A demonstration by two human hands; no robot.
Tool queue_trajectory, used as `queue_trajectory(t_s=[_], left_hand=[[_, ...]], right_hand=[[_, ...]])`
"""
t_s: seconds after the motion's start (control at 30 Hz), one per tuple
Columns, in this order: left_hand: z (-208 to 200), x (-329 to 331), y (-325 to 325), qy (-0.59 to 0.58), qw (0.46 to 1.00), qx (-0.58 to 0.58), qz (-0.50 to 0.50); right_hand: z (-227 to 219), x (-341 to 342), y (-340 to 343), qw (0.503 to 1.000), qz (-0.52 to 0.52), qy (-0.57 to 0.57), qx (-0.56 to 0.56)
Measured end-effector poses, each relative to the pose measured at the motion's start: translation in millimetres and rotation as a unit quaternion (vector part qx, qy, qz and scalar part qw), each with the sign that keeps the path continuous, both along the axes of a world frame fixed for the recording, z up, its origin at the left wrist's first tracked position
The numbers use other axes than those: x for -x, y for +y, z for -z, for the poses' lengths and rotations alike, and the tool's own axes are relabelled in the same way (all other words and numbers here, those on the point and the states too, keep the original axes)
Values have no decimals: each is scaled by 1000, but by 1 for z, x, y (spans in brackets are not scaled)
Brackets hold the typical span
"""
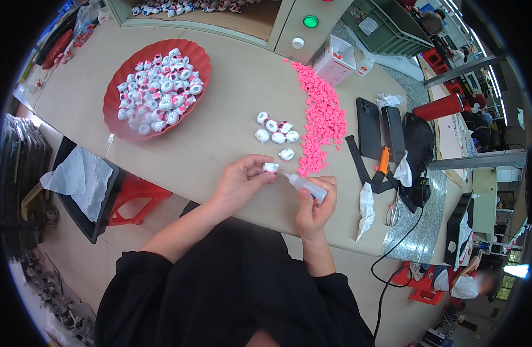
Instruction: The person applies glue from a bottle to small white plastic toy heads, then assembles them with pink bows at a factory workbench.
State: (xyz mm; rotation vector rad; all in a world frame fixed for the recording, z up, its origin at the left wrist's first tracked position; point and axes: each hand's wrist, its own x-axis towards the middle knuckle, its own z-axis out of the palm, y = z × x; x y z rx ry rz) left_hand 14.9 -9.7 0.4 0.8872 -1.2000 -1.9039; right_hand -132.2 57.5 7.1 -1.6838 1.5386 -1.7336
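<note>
Between the fingertips of my left hand (243, 181) is a small white figurine head (270, 167) with a bit of pink on it. My right hand (316, 209) grips a translucent squeeze bottle (307, 187), its thin nozzle pointing at the white piece. Whether the tip touches it is too small to tell. Just beyond my hands lie several loose white pieces (278, 137), one of them (286, 154) apart from the rest. A long heap of small pink pieces (323, 110) stretches away on the right. At the far left, a red scalloped bowl (111, 107) holds many white-and-pink pieces.
Right of the heap lie a black phone (368, 128), an orange-handled cutter (384, 159), scissors (392, 214), crumpled tissue (366, 211) and a black cable (387, 280). A white box (334, 61) and a cabinet with a green button (310, 22) stand at the back. A red stool (140, 199) is at left.
</note>
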Motion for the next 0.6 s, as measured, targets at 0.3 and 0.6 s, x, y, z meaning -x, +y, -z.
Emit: queue_trajectory(t_s=[0.3, 0.6], left_hand=[[-1, 0, -1, -10, 1000, 4, -1], [-2, 1, 0, -20, 1000, 10, -5]], right_hand=[[2, 2, 1, 1000, 12, 6, 3], [5, 5, 3, 1000, 2, -9, -15]])
